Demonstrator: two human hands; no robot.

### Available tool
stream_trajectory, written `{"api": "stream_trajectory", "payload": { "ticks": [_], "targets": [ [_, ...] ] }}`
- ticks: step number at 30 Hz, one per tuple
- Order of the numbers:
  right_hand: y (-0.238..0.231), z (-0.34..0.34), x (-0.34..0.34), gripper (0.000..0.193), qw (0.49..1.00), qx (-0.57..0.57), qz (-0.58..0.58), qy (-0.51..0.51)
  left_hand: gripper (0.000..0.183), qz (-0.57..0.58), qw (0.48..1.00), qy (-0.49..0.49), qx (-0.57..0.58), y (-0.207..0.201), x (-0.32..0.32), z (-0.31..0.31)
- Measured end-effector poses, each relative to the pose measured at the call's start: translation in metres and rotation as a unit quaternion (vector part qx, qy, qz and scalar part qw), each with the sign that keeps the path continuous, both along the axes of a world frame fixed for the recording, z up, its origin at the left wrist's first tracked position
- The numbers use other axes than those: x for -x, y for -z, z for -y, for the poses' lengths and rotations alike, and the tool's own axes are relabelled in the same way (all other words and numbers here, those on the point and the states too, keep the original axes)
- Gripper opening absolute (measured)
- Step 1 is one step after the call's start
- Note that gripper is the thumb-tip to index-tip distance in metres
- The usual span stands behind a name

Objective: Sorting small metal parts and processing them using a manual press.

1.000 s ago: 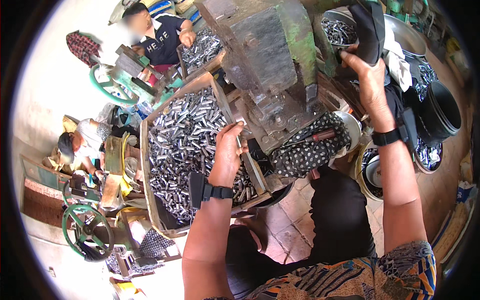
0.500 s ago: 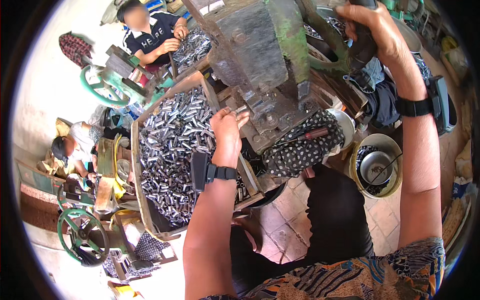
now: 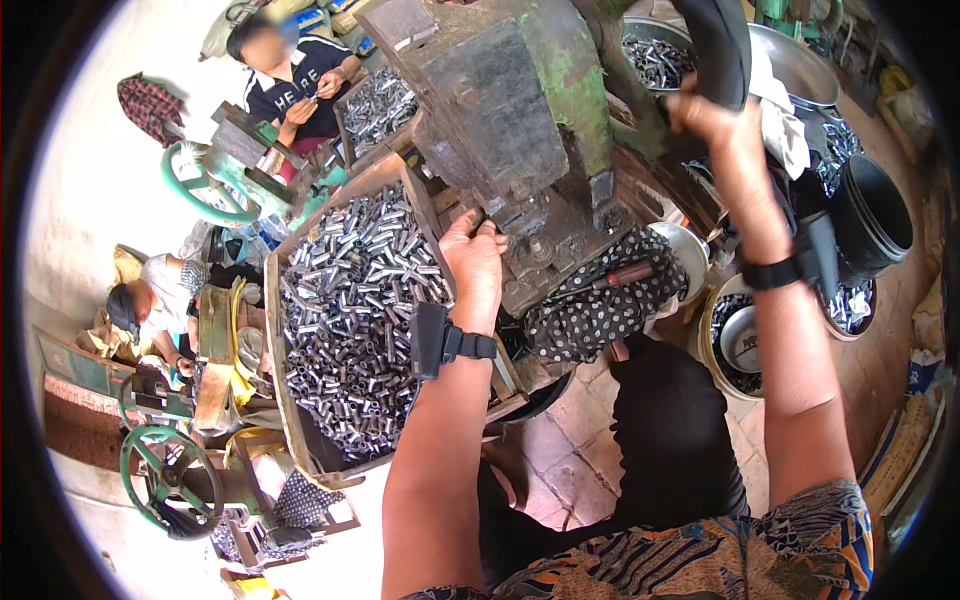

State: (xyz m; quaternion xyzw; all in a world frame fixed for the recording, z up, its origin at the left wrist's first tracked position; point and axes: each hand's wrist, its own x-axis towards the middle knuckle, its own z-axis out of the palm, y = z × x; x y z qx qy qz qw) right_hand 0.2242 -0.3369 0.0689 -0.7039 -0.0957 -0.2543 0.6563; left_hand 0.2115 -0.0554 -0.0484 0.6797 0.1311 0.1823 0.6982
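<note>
My left hand point(image 3: 474, 258) is at the front edge of the green-and-grey metal press point(image 3: 500, 110), fingertips bent against its die area point(image 3: 530, 225). Whatever those fingers pinch is too small and hidden to name. Up at the right, my right hand point(image 3: 718, 118), blurred by motion, is closed around the lower end of a thick black handle point(image 3: 718, 50) beside the press. Left of my left hand stands a wooden tray point(image 3: 283, 400) heaped with short shiny metal tubes point(image 3: 355, 300).
A dotted cloth point(image 3: 590, 320) with a red-handled screwdriver point(image 3: 628, 272) lies below the press. Buckets stand to the right, one a black bucket point(image 3: 880, 215) and one a cream bucket point(image 3: 712, 345). Two co-workers sit at the left near green handwheels point(image 3: 170, 480).
My right hand and the black handle have swung down and left. My left hand has shifted right, closer to the die; the metal tube it held no longer shows.
</note>
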Motion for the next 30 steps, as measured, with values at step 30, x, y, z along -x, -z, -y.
{"api": "stream_trajectory", "payload": {
  "ticks": [30],
  "targets": [
    [0.072, -0.102, 0.096, 0.036, 0.916, 0.04, -0.252, -0.311, 0.015, -0.041, 0.995, -0.087, 0.026, -0.03, 0.182, -0.12]
  ]
}}
